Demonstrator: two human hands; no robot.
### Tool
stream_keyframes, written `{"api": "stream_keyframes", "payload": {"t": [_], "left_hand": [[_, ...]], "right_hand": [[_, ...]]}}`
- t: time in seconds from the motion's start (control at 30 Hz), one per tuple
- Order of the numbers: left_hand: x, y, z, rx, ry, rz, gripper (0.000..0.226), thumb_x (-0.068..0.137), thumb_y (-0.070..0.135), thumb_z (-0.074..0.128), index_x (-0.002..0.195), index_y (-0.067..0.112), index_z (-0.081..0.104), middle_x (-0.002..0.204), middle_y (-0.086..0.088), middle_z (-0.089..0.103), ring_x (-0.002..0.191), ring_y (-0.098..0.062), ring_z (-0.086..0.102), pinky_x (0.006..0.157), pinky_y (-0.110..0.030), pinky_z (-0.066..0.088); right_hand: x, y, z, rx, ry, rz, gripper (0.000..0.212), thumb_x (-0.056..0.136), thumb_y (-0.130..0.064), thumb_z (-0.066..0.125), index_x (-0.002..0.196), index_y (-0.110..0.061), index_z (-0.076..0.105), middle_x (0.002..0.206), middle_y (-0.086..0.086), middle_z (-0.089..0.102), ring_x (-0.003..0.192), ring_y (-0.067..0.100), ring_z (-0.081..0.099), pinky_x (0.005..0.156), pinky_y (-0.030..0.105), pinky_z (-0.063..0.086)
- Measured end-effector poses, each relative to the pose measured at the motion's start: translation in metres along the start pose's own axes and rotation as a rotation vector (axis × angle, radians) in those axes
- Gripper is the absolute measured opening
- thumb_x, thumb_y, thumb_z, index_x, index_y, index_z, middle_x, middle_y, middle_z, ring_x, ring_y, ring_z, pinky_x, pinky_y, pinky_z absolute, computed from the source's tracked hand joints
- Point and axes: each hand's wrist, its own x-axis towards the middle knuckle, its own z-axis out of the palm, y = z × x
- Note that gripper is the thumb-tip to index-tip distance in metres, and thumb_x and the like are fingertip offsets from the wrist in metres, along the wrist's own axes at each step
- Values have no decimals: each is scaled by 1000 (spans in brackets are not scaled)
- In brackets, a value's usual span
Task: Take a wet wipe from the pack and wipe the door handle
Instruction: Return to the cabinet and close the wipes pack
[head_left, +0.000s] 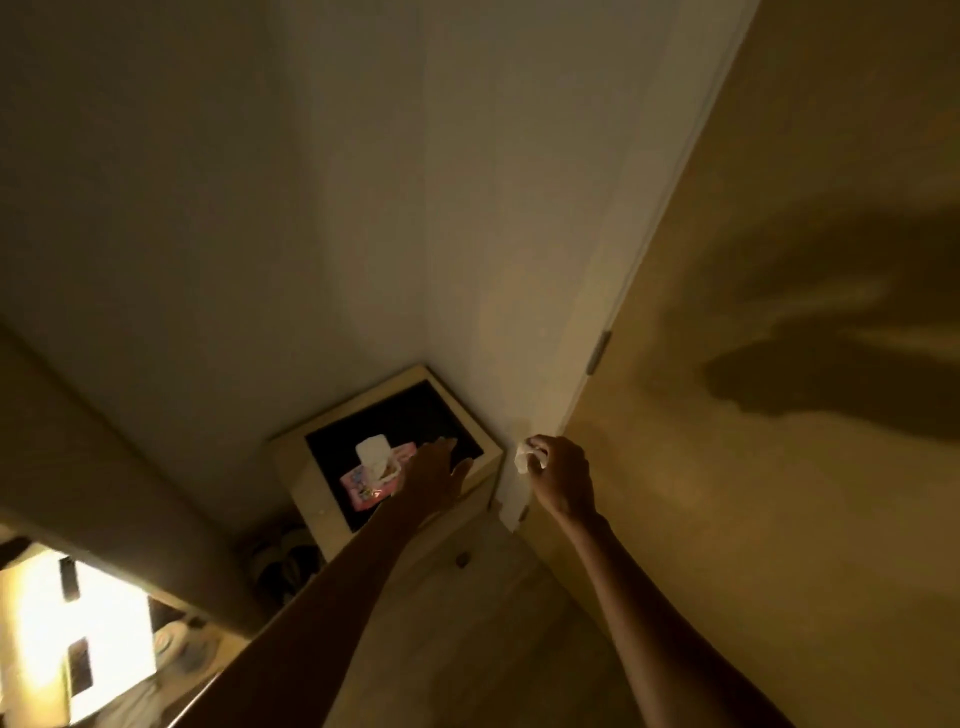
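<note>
Wet wipe sits bunched in the right hand, beside the door; left hand hangs loose above the pack.

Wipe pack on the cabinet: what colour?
Pink wipe pack with a white flip lid, open; head view.
</note>
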Motion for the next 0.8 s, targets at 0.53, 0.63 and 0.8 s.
{"api": "stream_keyframes", "payload": {"t": [0.53,0.63,0.8], "left_hand": [[101,-118,-15,-87,28,-323,52,99,39,45,142,10,41,142,-15,51,128,-30,50,102,-38,42],[128,-131,-7,-80,19,-354,52,99,37,45,143,11,41,143,-13,50,130,-28,49,103,-36,41],[166,-150,11,-77,-11,-399,52,99,33,47,145,10,38,148,-12,46,136,-27,43,109,-35,36]], "right_hand": [[154,-25,178,86,-360,31,25,90,-9,54,109,-4,69,102,14,72,95,24,68,69,20,50],[184,-15,208,110,-413,85,27,90,-10,53,110,-2,68,103,15,70,95,26,67,70,26,53],[212,-2,247,96,-407,131,19,92,-17,56,84,-4,68,81,9,67,74,21,62,67,35,53]]}}
